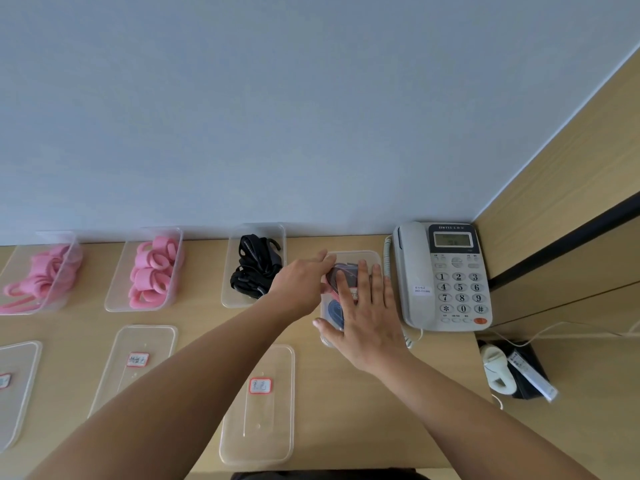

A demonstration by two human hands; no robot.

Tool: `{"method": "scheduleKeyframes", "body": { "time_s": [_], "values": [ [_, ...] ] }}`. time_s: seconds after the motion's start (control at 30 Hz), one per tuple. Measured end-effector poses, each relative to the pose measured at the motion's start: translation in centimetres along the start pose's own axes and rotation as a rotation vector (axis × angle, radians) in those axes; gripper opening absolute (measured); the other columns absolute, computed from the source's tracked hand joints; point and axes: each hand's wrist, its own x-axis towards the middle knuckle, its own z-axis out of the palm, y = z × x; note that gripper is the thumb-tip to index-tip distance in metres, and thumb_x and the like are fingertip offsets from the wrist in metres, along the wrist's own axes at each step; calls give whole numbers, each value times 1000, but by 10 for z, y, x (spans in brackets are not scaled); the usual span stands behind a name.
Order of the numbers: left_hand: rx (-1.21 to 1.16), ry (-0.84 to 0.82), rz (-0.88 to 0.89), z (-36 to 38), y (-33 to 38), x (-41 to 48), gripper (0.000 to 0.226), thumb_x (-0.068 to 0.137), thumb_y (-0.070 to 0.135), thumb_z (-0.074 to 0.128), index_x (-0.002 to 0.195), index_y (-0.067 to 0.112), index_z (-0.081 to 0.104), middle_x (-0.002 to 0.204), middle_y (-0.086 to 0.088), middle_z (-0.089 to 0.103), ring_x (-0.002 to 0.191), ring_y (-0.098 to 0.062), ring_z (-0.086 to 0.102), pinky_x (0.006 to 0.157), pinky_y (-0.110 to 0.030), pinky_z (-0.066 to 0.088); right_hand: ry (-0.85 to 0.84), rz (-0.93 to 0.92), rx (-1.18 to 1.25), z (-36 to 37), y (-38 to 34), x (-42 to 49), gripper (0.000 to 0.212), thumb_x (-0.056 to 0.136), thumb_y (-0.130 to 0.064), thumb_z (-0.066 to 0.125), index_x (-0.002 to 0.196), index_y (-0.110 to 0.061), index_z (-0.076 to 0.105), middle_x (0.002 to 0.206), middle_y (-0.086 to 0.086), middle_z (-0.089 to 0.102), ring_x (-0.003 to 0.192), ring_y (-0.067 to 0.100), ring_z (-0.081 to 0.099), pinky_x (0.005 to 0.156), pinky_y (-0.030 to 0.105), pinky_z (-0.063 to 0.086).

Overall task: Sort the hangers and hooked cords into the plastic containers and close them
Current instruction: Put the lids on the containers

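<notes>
Four clear plastic containers stand in a row by the wall. The rightmost container [367, 259] holds blue and dark cords, and its lid lies on top. My right hand [363, 317] presses flat on that lid with straight fingers. My left hand [301, 282] rests on the lid's left edge, fingers stretched out. The open black-cord container [254, 268] sits just to the left. Further left are a container of pink loops [149, 271] and one of pink hangers [41, 275], both open.
Three loose lids with red-framed labels lie near the front edge: one [258, 407] in the middle, one [135, 365] to its left, one [14, 386] at far left. A grey desk phone [446, 275] stands right of the containers. A white scanner [497, 372] lies lower right.
</notes>
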Motion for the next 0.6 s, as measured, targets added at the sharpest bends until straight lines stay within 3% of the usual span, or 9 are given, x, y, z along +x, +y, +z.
{"method": "scheduleKeyframes", "body": {
  "time_s": [0.13, 0.27, 0.37, 0.47, 0.6],
  "values": [
    [95, -48, 53, -1, 2, -4, 66, 107, 28, 54, 163, 30, 20, 173, 9, 12, 158, -22, 19, 119, -46, 36, -26, -45, 93, -5, 6, 1, 88, 87, -80, 9, 158, -31, -6, 164, 13, -21, 151, 35, -20, 123, 49, -7],
    [116, 48, 122, 2, 6, -16, 65, 107, 31, 52, 163, 25, 21, 174, 4, 8, 160, -19, 5, 121, -43, 35, 136, -68, 161, -14, 26, 13, 59, 104, -44, 29, 156, -16, 27, 166, 13, 15, 154, 32, 11, 125, 45, 12],
    [139, -16, 218, 9, 6, -29, 80, 102, 44, 55, 165, 16, 13, 174, -4, 3, 160, -22, -2, 129, -39, 13, 125, -54, 172, -14, 31, 26, 59, 106, -38, 28, 159, -14, 17, 168, 10, 1, 155, 27, -4, 126, 43, 5],
    [260, -156, 250, 14, 4, -38, 116, 89, 73, 55, 161, 13, -13, 167, -3, -26, 155, -19, -25, 128, -35, -7, 54, -38, 169, -10, 33, 37, 62, 106, -41, 19, 160, -13, 6, 168, 7, -9, 154, 22, -12, 126, 42, 4],
    [252, -187, 241, 19, 6, -40, 134, 80, 76, 65, 154, 14, -27, 160, -2, -39, 149, -19, -38, 122, -30, -17, 52, -48, 125, -3, 37, 36, 65, 103, -47, 7, 160, -17, 1, 167, 4, -14, 154, 20, -14, 126, 42, 8]
  ]
}}
